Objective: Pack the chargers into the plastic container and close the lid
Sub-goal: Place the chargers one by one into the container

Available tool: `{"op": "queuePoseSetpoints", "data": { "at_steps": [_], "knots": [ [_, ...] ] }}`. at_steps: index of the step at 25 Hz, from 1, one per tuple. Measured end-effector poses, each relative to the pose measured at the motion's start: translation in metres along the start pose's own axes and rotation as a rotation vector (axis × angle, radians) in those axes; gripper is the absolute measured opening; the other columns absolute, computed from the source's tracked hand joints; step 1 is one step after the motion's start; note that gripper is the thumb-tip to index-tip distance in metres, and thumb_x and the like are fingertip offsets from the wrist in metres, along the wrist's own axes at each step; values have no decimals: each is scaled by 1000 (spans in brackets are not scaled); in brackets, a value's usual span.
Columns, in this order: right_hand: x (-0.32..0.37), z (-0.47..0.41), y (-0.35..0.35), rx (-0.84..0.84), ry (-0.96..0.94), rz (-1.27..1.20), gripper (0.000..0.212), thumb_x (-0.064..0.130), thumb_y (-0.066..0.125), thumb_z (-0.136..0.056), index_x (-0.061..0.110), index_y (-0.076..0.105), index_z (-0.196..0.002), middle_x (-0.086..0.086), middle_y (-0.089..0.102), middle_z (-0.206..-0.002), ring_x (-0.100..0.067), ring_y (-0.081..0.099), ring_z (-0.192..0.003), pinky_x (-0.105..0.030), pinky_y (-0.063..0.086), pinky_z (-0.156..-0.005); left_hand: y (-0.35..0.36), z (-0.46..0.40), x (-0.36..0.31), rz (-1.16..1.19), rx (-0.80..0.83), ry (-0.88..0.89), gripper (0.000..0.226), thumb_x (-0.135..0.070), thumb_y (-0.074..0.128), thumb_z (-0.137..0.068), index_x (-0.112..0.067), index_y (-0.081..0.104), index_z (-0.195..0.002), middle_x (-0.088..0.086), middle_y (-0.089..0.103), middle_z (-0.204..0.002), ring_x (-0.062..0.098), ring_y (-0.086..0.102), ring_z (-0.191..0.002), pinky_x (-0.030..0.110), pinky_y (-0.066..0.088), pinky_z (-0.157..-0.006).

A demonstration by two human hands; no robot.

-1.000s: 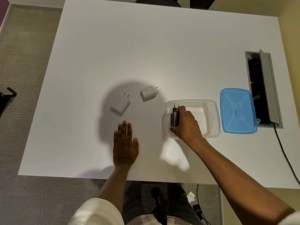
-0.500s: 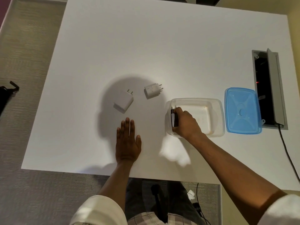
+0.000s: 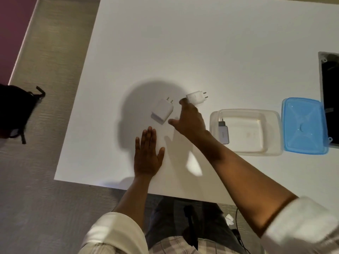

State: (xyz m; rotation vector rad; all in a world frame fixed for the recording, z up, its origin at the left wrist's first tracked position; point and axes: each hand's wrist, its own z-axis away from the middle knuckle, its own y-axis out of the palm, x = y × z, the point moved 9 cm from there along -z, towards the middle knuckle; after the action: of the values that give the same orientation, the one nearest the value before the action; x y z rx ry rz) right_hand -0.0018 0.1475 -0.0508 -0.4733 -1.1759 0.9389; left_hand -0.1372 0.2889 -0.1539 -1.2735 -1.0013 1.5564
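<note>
A clear plastic container [image 3: 271,118] stands on the white table, and a grey charger [image 3: 223,133] lies at its left end. The blue lid [image 3: 304,125] lies just right of the container. Two white chargers rest on the table to the left: a square one [image 3: 162,111] and a smaller round-pin one [image 3: 197,97]. My right hand [image 3: 190,120] hovers between them with fingers spread, fingertips at the smaller charger's near end, holding nothing. My left hand [image 3: 147,154] lies flat on the table, palm down, below the square charger.
An open cable hatch [image 3: 330,98] is set into the table at the far right, behind the lid. A dark bag [image 3: 12,110] lies on the carpet to the left. The table's near edge runs just below my left wrist.
My right hand let go of the grey charger inside the container and moved left to the white chargers. The left hand stayed flat. The camera view shifted left.
</note>
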Motion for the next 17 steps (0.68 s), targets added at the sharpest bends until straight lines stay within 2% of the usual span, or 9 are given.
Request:
{"op": "queuePoseSetpoints", "data": {
  "at_steps": [4,8,12,17],
  "knots": [
    [16,-28,35,74,66,76,86,47,79,-72,13,33,-135,-17,51,-122,-35,60,-105,-42,50,-79,1,-3,6,19,0,-31,74,-51,35,-100,-14,13,-159,5,14,-168,21,8,-156,46,8,-127],
    [15,-39,47,65,103,209,88,51,78,-72,13,31,-136,-16,52,-119,-33,63,-99,-36,44,-68,1,-3,7,31,-4,-44,74,-53,38,-99,-15,17,-159,4,17,-167,21,10,-155,43,6,-127],
    [23,-41,52,58,19,291,79,38,79,-75,14,34,-136,-16,54,-114,-34,66,-93,-40,53,-72,2,-3,8,27,-9,-48,74,-53,39,-99,-15,17,-159,3,16,-168,21,9,-155,45,10,-127],
    [17,-33,46,98,-34,249,80,30,81,-72,16,35,-135,-16,52,-115,-38,64,-96,-47,56,-77,2,-2,8,32,-9,-41,73,-51,37,-99,-14,17,-159,4,16,-168,21,9,-156,46,12,-127]
  ]
}}
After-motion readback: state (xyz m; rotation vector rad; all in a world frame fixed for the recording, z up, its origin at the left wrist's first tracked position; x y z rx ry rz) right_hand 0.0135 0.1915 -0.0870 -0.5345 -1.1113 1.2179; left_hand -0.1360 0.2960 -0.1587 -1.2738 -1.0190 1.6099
